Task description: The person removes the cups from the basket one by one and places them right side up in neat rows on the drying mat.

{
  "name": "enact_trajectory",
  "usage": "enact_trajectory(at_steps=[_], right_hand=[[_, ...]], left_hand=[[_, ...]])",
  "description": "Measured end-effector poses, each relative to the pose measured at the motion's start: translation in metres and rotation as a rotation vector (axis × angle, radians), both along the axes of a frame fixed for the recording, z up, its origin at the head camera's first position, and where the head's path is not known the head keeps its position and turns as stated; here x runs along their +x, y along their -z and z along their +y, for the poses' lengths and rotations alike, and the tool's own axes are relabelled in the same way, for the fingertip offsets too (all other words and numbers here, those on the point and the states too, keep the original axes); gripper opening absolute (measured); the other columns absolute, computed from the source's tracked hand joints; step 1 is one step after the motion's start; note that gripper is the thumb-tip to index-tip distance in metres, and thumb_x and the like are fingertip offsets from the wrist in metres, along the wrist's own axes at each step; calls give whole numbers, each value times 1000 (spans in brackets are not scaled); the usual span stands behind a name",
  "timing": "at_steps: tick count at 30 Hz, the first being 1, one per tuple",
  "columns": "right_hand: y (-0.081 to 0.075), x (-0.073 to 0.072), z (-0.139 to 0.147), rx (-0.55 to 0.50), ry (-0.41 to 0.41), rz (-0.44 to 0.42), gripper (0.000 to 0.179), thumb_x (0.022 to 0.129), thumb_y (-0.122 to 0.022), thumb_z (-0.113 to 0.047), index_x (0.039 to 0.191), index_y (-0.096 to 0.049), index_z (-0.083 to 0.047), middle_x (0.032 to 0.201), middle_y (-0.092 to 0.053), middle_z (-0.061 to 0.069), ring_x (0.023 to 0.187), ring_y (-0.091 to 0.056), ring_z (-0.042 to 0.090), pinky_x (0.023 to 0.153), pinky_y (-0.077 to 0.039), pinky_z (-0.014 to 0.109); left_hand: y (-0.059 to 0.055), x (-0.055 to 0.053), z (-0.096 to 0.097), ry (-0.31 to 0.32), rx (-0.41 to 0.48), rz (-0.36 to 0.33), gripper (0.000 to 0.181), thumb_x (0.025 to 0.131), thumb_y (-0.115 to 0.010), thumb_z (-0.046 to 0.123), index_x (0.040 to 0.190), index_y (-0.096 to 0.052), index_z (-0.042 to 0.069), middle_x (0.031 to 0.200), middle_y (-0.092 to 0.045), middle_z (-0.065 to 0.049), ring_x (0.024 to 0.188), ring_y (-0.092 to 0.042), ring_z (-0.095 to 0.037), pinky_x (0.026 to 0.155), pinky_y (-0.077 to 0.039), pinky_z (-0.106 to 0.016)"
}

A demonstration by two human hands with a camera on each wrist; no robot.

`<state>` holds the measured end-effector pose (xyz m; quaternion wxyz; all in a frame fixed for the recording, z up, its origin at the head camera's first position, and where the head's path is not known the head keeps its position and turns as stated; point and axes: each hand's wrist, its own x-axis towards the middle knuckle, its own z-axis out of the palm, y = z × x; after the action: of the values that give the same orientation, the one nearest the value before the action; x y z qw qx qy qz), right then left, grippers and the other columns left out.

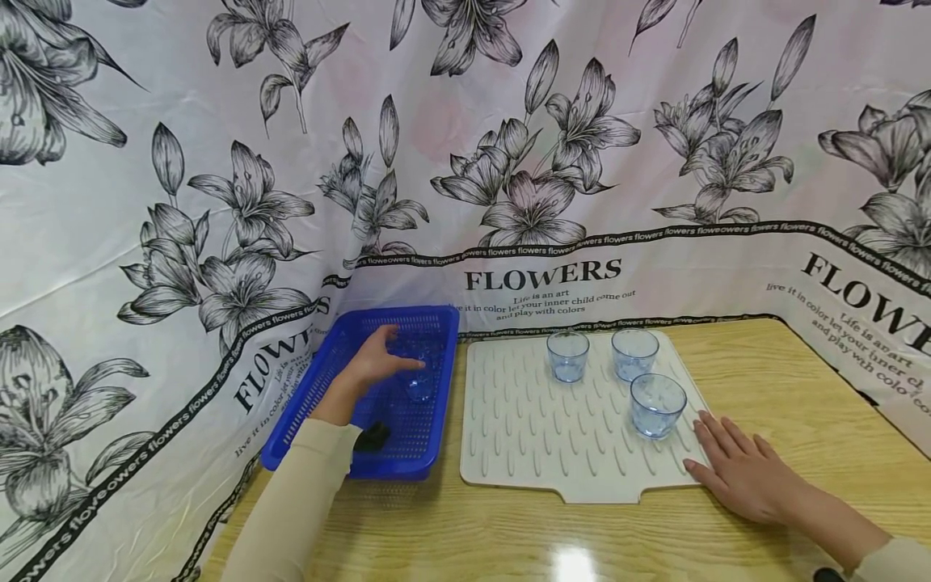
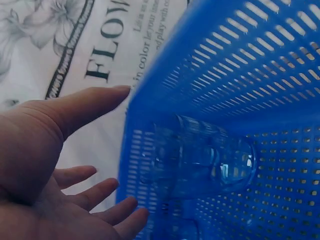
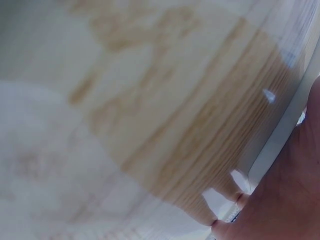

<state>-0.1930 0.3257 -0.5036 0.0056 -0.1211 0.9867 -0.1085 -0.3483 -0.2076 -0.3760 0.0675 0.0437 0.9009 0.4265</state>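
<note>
The left hand (image 1: 378, 361) reaches into the blue basket (image 1: 396, 469) left of centre in the frame, its grip apart, thumb and fingers around nothing; the clear glass (image 2: 215, 160) sits inside, mid-frame in the left wrist view, with another glass (image 2: 182, 230) at that view's bottom edge. See-through walls against blue could hide the rim, so a misjudged pinch may slip or knock the two together. The right hand (image 1: 749, 477) lies flat with fingers spread at the white mat's (image 1: 509, 404) right edge; a shove there could jolt the nearest tumbler (image 1: 658, 406). The basket's raised rim needs clearing; the mat's left half offers free room, while the curtain (image 1: 240, 453) crowds the basket's left side.
</note>
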Motion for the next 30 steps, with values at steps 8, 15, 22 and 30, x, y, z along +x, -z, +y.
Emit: enact_trajectory(at_steps=[8, 15, 22, 30], right_hand=[[-1, 0, -1, -2, -1, -10, 77, 107, -46, -50, 152, -36, 12, 157, -31, 35, 142, -26, 58, 105, -20, 81], [0, 0, 0, -12, -1, -12, 77, 107, -46, -50, 152, -36, 12, 158, -30, 34, 143, -25, 58, 106, -19, 81], [-1, 1, 0, -10, -1, -9, 77, 107, -46, -50, 152, -35, 12, 158, -30, 34, 143, -25, 58, 106, -19, 81], [0, 0, 1, -11, 0, -14, 77, 107, -46, -50, 152, -35, 12, 158, -30, 34, 143, -25, 58, 106, -19, 81]], left_hand=[[17, -13, -7, -28, 8, -39, 98, 86, -83, 27, 159, -24, -2, 162, -30, -26, 148, -30, -46, 117, -32, -60], [24, -13, -8, -11, 15, -126, 99, 85, -84, 28, 159, -25, -1, 161, -30, -27, 146, -30, -50, 115, -31, -65], [32, -12, -7, 9, -56, -129, 97, 83, -85, 25, 156, -29, -5, 160, -32, -29, 144, -34, -50, 115, -33, -63], [37, -14, -5, -1, -74, -114, 95, 82, -85, 22, 155, -32, -6, 157, -35, -30, 143, -37, -49, 116, -34, -62]])
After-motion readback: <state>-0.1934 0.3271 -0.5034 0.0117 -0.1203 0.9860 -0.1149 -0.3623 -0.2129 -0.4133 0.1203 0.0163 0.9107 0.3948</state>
